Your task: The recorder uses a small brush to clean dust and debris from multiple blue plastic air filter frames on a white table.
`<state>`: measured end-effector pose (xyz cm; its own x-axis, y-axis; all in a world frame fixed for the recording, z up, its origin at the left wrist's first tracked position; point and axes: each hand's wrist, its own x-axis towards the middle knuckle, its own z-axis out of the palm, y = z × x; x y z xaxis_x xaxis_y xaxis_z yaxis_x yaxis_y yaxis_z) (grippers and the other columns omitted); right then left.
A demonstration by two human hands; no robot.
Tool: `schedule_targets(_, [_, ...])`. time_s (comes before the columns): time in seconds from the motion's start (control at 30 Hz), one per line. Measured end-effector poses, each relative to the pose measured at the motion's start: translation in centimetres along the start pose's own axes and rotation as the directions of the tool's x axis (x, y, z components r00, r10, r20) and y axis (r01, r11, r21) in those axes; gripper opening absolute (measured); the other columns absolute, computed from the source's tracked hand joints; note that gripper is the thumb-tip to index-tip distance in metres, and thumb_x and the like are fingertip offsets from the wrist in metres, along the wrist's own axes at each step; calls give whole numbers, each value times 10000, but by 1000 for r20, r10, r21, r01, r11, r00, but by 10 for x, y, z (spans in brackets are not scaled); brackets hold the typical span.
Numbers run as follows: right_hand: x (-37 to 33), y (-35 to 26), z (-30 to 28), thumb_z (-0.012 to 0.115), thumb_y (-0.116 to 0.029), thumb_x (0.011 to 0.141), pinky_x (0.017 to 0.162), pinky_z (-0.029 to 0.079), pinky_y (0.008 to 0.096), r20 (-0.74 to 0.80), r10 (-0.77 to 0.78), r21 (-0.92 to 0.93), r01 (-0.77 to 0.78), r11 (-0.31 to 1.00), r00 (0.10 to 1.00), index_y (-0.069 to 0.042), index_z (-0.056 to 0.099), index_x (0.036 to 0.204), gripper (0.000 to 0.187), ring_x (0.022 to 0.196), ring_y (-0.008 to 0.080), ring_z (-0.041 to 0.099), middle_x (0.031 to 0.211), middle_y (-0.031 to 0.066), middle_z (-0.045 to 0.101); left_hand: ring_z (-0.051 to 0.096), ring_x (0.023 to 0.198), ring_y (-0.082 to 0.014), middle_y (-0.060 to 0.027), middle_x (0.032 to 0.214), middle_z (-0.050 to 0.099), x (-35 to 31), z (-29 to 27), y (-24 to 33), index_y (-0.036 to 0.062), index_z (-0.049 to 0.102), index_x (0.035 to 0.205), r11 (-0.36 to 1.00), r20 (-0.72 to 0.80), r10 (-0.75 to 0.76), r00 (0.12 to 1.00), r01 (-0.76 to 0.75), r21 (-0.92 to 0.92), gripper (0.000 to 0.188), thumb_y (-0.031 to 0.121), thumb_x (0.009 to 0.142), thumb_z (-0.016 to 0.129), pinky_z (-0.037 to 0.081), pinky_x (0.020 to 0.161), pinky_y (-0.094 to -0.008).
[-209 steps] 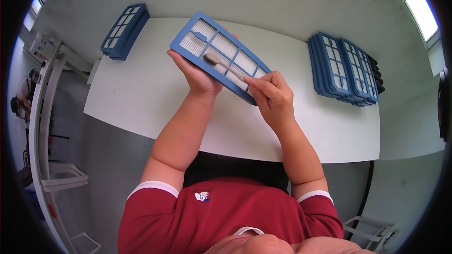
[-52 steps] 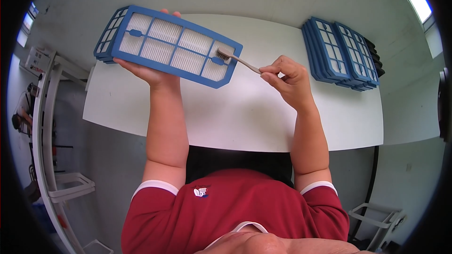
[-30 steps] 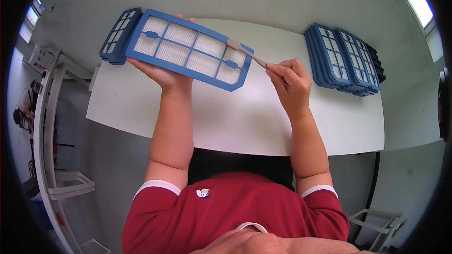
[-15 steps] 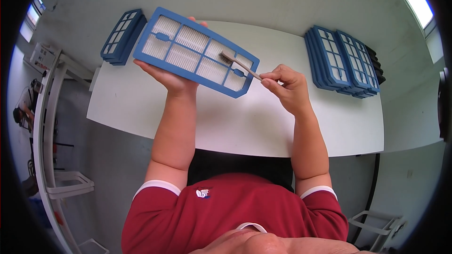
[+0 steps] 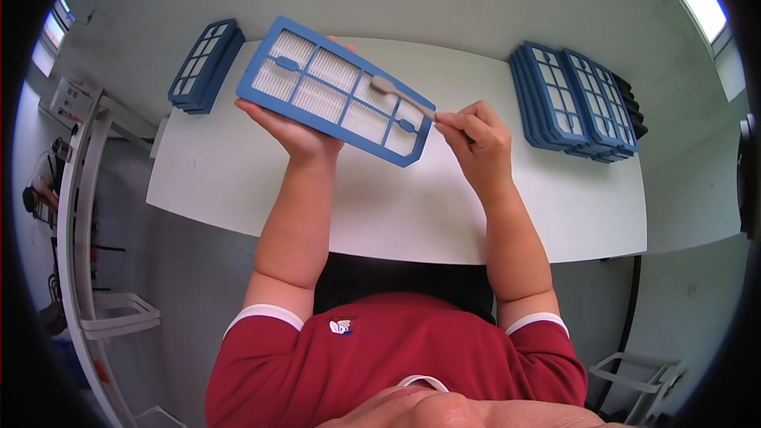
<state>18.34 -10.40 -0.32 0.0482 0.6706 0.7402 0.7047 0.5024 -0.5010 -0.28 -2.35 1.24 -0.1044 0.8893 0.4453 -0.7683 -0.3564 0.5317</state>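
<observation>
My left hand [image 5: 300, 136] holds a blue-framed air filter [image 5: 323, 100] with white pleats above the table, tilted down to the right. Its palm and thumb support the near edge, and fingertips curl over the far edge. Between the thumb and fingers of my right hand [image 5: 478, 139] is the thin end of a brush [image 5: 407, 96] with a pale handle. The brush head lies over the filter's right half, its back turned up, so the bristles are hidden. Whether they touch the pleats I cannot tell.
A small stack of blue filters [image 5: 204, 67] stands at the table's far left. More filters [image 5: 572, 99] are stacked at the far right, with dark items [image 5: 629, 107] beside them. The white table [image 5: 412, 222] meets the wall at the back. A person [image 5: 41, 190] is at far left.
The filter and my left hand have shifted slightly right. My right hand has moved a little left and turned the brush, so its bristles no longer show.
</observation>
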Motion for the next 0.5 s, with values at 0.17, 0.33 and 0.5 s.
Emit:
schedule_targets(0.17, [-1,-4,2,751,-26,678,472,440,247,-69,-49,-81,44,996,996,-61,688,810,150,549,143,537,678,34,535,567,1051,-318,-176,1164,536,-2,0,-2,130,426,1298,998,13,-6,1000,6,-58,914,825,745,209,473,911,-504])
schedule_targets(0.33, [-3,-6,5,745,-19,686,469,435,252,-102,-91,-122,78,990,991,-58,685,813,145,553,143,537,675,35,535,552,1079,-330,-175,1177,531,-5,1,-9,134,421,1303,1000,67,12,998,-10,-22,917,825,747,186,470,921,-495])
schedule_targets(0.5, [-3,-7,1,739,-2,688,484,426,251,30,42,64,-44,997,999,-54,697,813,141,566,142,541,668,41,542,550,1081,-335,-175,1188,523,-3,-2,-6,139,410,1313,998,-3,-26,1000,25,-62,931,832,741,167,462,935,-494])
